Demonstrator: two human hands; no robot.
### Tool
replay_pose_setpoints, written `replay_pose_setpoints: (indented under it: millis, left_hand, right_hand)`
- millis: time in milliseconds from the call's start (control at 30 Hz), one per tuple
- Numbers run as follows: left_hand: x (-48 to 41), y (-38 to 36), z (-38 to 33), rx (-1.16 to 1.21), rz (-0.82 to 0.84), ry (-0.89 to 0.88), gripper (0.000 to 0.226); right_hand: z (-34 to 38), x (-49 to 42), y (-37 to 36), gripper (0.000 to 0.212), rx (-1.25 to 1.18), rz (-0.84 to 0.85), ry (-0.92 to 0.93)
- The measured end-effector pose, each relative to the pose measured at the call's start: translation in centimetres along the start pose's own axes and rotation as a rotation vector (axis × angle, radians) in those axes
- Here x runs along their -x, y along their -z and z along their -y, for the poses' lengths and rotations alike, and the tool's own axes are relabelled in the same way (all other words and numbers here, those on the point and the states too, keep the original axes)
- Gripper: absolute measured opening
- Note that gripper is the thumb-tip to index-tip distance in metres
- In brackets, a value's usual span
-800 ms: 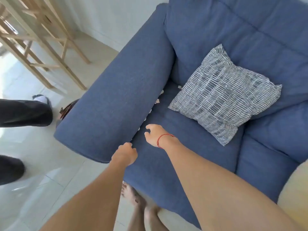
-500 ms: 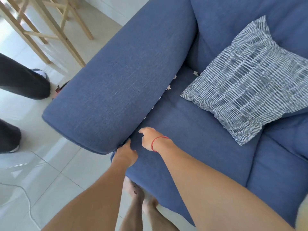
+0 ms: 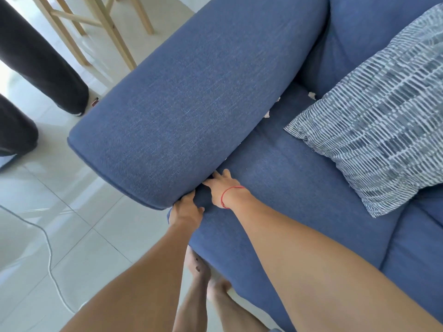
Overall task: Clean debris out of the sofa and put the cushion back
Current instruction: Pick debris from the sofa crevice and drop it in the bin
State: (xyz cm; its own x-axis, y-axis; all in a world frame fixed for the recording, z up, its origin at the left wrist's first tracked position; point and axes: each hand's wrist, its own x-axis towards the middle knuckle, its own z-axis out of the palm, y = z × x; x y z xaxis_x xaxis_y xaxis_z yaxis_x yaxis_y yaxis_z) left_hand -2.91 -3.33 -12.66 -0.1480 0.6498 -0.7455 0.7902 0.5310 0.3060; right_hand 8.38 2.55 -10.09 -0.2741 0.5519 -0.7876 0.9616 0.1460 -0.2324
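- Bare forearms reach over pale glossy floor tiles [image 3: 79,226] to the woven blue sofa [image 3: 359,25].
- Left hand [image 3: 185,210] curls around the seat cushion [image 3: 299,188] at its front corner, under the rounded armrest [image 3: 191,97]; how tight the hold is cannot be told.
- Right hand [image 3: 221,185], red string at the wrist, now pokes loosely spread fingers into the gap it earlier hovered beside; it holds nothing visible.
- Pale crumpled scraps [image 3: 267,114] lie along the gap.
- Striped pillow [image 3: 374,116] rests further back.

Plain denim-blue sofa [image 3: 196,97] under both hands, a grey-blue pillow [image 3: 374,121] with white broken stripes beyond them, and a red string [image 3: 230,194] on the right wrist.
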Motion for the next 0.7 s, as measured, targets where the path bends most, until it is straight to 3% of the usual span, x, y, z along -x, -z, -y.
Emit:
replay_pose_setpoints:
  millis: [567, 700]
  left_hand:
    - [0.0, 0.3, -0.2, -0.082, -0.01, 0.049, 0.065]
    - [-0.5, 0.5, -0.6, -0.069, 0.09, 0.037, 0.079]
  right_hand:
    - [-0.3, 0.4, -0.6, 0.06, -0.106, -0.129, 0.013]
    - [-0.6, 0.5, -0.6, 0.061, -0.116, -0.128, 0.026]
